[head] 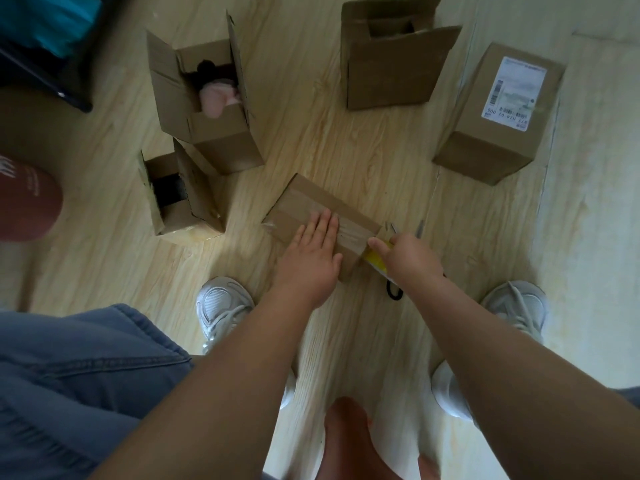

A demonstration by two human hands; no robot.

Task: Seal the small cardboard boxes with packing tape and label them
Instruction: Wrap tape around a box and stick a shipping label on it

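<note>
One box (304, 199) lay at the middle of the floor (346, 150), left hand (313, 247) pressing straight, close-set fingers (327, 225) flat on its tape (349, 228), right hand (407, 254) curled round the yellow roll (375, 260) at its right end; a taut, low pull over that edge would likely seal best.

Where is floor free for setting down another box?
Bare pale wooden floor lies between the far open brown cardboard box and the taped brown box, also right of the white-labelled box. Crowded around the pink-filled open box.
</note>
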